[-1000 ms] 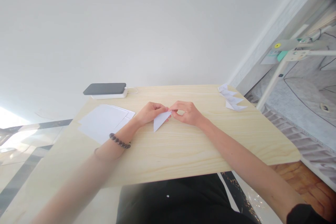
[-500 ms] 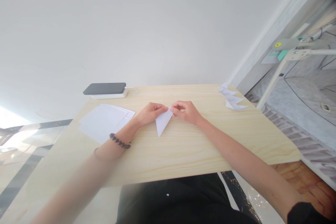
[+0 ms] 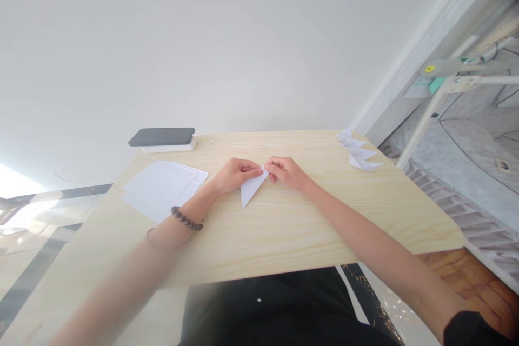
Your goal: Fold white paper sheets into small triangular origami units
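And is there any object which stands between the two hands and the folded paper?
No, nothing visible stands in between: the left hand and the right hand both already grip the folded paper near its top.

My left hand (image 3: pixel 235 175) and right hand (image 3: pixel 290 173) nearly meet, fingers (image 3: pixel 276 161) curled and pinching; my left forearm (image 3: pixel 160 251) and right forearm (image 3: pixel 359 230) reach forward, converging from either side.

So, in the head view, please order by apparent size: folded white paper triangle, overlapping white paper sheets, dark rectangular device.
Overlapping white paper sheets, together
Dark rectangular device
Folded white paper triangle, partly hidden
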The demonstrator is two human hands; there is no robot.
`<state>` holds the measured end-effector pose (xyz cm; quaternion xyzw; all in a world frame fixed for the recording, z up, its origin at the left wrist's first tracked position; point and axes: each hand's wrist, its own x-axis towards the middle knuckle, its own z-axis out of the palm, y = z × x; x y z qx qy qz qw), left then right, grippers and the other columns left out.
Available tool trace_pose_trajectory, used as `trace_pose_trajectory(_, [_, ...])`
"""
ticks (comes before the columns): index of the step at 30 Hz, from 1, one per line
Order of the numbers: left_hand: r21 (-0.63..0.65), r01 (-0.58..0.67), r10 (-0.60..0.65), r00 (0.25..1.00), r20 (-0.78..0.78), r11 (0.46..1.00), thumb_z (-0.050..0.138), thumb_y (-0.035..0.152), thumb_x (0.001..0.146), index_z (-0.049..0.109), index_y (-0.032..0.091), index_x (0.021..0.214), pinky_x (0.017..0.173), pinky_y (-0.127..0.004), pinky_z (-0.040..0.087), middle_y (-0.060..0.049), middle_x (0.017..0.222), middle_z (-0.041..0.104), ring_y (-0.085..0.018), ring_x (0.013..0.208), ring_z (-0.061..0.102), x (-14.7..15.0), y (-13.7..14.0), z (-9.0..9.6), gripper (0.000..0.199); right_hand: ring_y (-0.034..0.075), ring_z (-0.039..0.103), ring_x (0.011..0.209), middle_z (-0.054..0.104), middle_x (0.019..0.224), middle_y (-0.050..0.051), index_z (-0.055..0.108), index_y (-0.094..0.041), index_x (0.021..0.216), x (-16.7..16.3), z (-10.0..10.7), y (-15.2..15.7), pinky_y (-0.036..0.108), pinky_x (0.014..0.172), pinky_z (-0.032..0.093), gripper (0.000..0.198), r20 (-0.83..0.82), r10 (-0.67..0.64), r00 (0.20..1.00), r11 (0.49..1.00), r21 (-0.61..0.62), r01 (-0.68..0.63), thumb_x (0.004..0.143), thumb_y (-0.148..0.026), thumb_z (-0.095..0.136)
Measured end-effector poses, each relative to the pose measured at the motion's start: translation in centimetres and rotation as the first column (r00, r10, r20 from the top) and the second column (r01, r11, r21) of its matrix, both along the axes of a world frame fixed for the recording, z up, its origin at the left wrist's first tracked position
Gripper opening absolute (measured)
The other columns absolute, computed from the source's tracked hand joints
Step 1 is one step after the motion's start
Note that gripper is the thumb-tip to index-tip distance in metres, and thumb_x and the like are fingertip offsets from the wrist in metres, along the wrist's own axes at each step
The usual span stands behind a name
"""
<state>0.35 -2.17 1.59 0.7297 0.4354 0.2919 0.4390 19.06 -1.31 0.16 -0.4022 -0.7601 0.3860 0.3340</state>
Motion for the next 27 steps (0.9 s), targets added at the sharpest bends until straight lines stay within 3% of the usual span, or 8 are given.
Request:
trace_pose_trajectory(5, [-0.01,-0.031,0.031,1.0,0.005,0.999,0.05,0.051,0.071,0.065,0.014,0.081,0.046,-0.021,0.032,-0.002,0.069,0.061,-0.011,0.056,0.049,-0.18,0.09,-0.21,0.041,0.008,0.044,0.05,0.05,0.052,-0.003,0.049,-0.016,0.061,0.13,0.05,0.32,0.021,0.052,0.035,0.024,-0.043,0.023,0.999,0.996,-0.086,-0.027,0.078,-0.03,0.041])
trace_pose_trajectory(15, [0.008,-0.06,0.06,0.998,0.013,0.998,0.052,0.05,0.071,0.064,0.014,0.08,0.049,-0.02,0.034,-0.002,0.072,0.063,-0.011,0.06,0.05,-0.38,0.52,-0.42,0.04,0.008,0.047,0.054,0.051,0.054,-0.002,0.045,-0.016,0.062,0.35,-0.13,0.35,0.022,0.057,0.038,0.027,0.008,0.03,1.0,0.999,-0.038,-0.03,0.081,-0.034,0.039])
trace_pose_trajectory(21, [0.016,-0.073,0.073,0.997,0.0,0.997,0.05,0.052,0.072,0.064,0.013,0.081,0.05,-0.021,0.035,-0.004,0.075,0.064,-0.013,0.063,0.053,-0.48,0.71,-0.74,0.042,0.009,0.056,0.057,0.056,0.075,0.0,0.048,-0.019,0.091,0.14,-0.04,-0.08,0.022,0.055,0.043,0.019,-0.047,-0.03,0.998,0.989,0.146,0.037,0.079,-0.033,0.045])
trace_pose_trajectory(27, [0.072,-0.106,0.107,0.994,0.003,0.992,0.048,0.051,0.074,0.064,0.013,0.079,0.052,-0.02,0.037,-0.003,0.075,0.064,-0.012,0.062,0.053,-0.41,0.73,-0.69,0.042,0.011,0.059,0.069,0.062,0.089,0.004,0.059,-0.019,0.089,-0.17,0.01,-0.19,0.023,0.061,0.049,0.022,-0.047,-0.009,0.999,0.953,0.303,0.023,0.077,-0.035,0.05])
